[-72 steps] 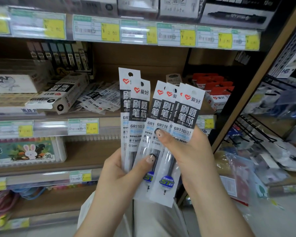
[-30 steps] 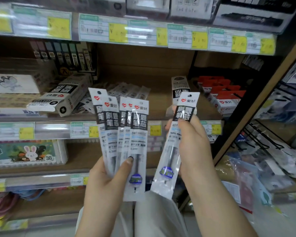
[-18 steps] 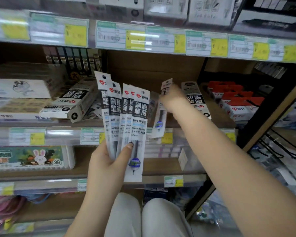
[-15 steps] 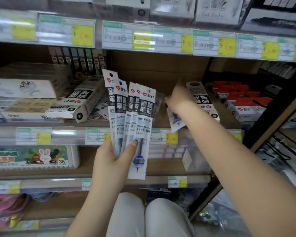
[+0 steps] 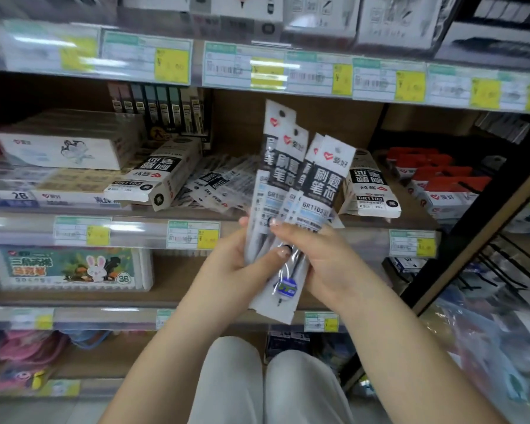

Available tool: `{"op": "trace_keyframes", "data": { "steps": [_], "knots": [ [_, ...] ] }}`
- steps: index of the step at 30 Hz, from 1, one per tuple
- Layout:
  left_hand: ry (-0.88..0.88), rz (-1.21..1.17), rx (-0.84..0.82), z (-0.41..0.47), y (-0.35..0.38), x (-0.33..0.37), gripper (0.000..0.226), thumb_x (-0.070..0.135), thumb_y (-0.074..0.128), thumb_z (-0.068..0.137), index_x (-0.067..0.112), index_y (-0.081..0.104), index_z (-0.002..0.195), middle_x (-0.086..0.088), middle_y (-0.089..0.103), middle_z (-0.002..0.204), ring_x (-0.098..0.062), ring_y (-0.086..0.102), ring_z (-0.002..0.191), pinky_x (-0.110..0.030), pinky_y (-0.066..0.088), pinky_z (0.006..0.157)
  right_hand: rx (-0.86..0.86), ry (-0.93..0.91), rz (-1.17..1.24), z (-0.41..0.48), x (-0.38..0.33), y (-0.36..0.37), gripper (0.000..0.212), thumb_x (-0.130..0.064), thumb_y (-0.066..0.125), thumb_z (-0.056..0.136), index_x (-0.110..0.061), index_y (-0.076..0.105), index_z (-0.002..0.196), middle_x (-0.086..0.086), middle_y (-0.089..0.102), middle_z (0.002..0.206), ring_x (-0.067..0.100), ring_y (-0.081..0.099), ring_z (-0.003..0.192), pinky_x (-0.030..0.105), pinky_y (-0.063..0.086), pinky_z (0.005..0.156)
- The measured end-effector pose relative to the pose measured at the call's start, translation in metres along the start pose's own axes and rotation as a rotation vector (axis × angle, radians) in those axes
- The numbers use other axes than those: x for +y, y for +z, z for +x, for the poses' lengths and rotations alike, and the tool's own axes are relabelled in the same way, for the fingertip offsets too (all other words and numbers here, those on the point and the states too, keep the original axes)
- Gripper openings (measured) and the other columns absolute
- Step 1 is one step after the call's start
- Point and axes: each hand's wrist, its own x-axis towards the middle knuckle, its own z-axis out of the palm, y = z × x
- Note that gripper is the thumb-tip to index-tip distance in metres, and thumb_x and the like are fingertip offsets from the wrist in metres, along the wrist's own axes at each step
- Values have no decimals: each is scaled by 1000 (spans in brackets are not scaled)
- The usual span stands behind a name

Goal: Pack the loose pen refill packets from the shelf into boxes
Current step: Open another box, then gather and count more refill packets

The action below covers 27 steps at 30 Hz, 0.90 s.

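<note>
I hold a fanned bunch of pen refill packets (image 5: 300, 185), white and black with red heart logos, upright in front of the middle shelf. My left hand (image 5: 236, 264) grips the bunch from the left, thumb across the front. My right hand (image 5: 322, 258) holds it from the right, fingers curled on the packets' lower part. More loose refill packets (image 5: 221, 185) lie in a heap on the shelf behind. A refill box (image 5: 156, 175) lies to the heap's left, its end flap open. Another box (image 5: 369, 188) lies to the right.
Flat white boxes (image 5: 58, 151) are stacked at the left of the shelf, red-topped boxes (image 5: 435, 179) at the right. Price-tag rails (image 5: 257, 71) run along the shelf edges. A bunny-print case (image 5: 71, 267) sits one shelf lower. A wire rack with bagged goods (image 5: 502, 286) stands at right.
My right hand has come back from the shelf, where it laid down one packet, and now holds the bunch together with my left hand. The view has shifted left.
</note>
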Motion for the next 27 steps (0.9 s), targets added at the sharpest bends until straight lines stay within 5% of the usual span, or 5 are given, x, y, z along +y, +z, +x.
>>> {"op": "trace_keyframes", "data": {
  "steps": [4,11,16,21,27],
  "knots": [
    [-75,9,-80,1,-9,9,20,19,62,88,36,71,88,1,75,87,-14,72,78,-25,56,63,82,-27,-21,0,0,7,28,-3,63,83,-3,64,110,20,68,111,36,65,104,56,48,93],
    [-157,-3,-141,-6,-17,19,16,24,59,89,33,71,87,-4,75,86,-18,71,75,-29,57,62,-136,-110,89,-2,2,16,26,-6,58,79,-13,67,102,8,74,96,20,71,88,32,59,73],
    [-155,-18,-158,-14,-14,24,15,35,59,77,32,73,80,-1,75,81,-13,71,73,-22,54,59,-168,-128,60,-6,6,12,25,-5,53,89,-16,67,106,8,74,102,21,69,98,31,57,76],
    [-194,-118,-92,-20,-10,20,26,41,54,84,26,73,95,-6,74,96,-20,70,89,-32,55,76,-196,-174,77,-15,4,7,32,-12,55,82,-16,65,112,11,72,107,23,66,106,37,55,86],
    [-88,-18,-86,-28,4,23,31,43,45,83,32,71,94,2,75,89,-10,71,82,-19,54,66,-200,-192,161,-24,4,2,27,-12,53,82,-15,69,104,11,72,105,24,68,101,33,57,75]
  ]
}}
